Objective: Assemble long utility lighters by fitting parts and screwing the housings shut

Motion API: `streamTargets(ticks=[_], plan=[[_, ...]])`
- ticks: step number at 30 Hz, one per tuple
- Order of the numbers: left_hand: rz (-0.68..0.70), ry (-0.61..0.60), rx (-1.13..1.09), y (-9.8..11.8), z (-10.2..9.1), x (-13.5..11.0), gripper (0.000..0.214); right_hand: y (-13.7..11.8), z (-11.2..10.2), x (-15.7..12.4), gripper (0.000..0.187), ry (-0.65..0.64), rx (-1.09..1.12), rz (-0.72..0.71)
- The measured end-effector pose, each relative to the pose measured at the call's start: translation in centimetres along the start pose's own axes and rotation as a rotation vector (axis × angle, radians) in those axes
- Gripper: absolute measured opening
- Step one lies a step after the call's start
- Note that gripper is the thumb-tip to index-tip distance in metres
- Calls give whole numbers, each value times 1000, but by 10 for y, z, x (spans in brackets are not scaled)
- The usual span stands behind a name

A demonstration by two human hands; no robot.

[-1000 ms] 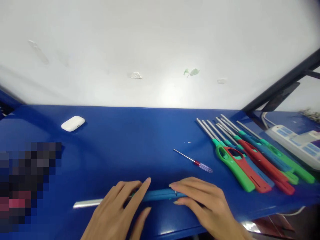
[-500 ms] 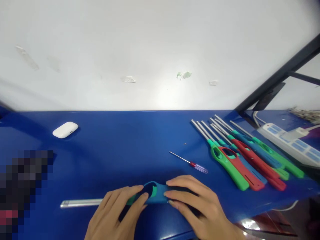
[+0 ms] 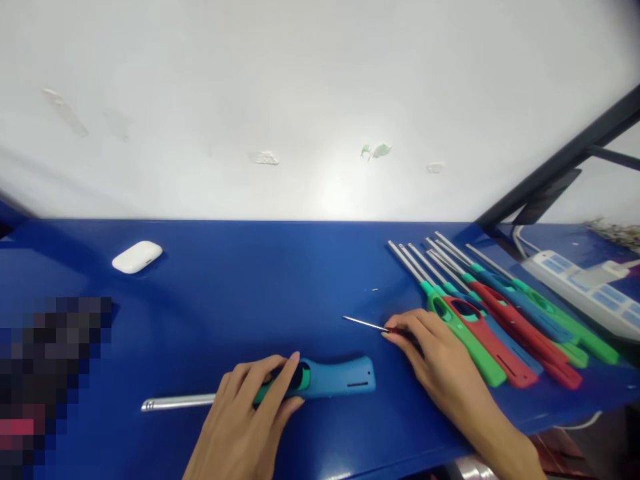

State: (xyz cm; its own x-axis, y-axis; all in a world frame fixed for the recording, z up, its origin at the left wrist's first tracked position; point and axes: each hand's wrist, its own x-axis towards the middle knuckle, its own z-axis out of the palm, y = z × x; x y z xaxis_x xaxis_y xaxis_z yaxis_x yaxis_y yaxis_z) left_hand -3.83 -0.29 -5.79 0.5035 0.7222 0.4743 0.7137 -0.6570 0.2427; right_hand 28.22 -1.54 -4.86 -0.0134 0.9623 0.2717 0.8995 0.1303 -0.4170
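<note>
A blue long-nosed gas lighter [image 3: 340, 379] lies across the front of the blue table, its metal tube pointing left. My left hand [image 3: 250, 407] is closed around its green-collared middle, by the trigger opening. To the right, my right hand [image 3: 433, 353] pinches the handle of a small screwdriver [image 3: 364, 324]. The thin shaft points left, and the fingers cover most of the red and clear handle. Beyond the right hand lies a row of several lighters in green, red and blue, the nearest a green lighter [image 3: 467, 340] close to the knuckles.
A white rounded case [image 3: 137, 257] sits at the back left, above a pixelated dark object [image 3: 55, 367]. A white power strip [image 3: 585, 283] lies at the right near a black metal frame [image 3: 565, 147]. Behind the blue table [image 3: 260, 287] rises a white wall [image 3: 200, 120].
My right hand has let go of the blue lighter and moved right and up to grasp the screwdriver. My left hand still holds the lighter. The view has shifted slightly.
</note>
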Motion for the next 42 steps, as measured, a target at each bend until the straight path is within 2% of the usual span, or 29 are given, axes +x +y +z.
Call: streamTargets(ticks=[6,10,15,21,25,30,36,42], plan=[[-32,-6,-35,2,-2,0,35,-1,-17,8,20,54,28,82],[-27,-10,-34,3,0,-2,35,4,-23,27,33,67,6,142],[-22,-13,-29,0,2,-2,36,16,-13,56,26,-7,17,91],[-8,-7,-14,-1,2,-1,35,17,2,65,23,-55,34,96],[-7,-11,-7,-1,1,0,35,8,-1,64,25,-51,105,134],[-10,-14,-10,0,4,-2,35,-18,-19,48,27,-92,275,189],[10,-21,-3,0,5,1,35,-47,-30,23,19,-235,548,274],[23,-14,21,-1,4,0,35,-56,-23,8,12,-446,505,281]])
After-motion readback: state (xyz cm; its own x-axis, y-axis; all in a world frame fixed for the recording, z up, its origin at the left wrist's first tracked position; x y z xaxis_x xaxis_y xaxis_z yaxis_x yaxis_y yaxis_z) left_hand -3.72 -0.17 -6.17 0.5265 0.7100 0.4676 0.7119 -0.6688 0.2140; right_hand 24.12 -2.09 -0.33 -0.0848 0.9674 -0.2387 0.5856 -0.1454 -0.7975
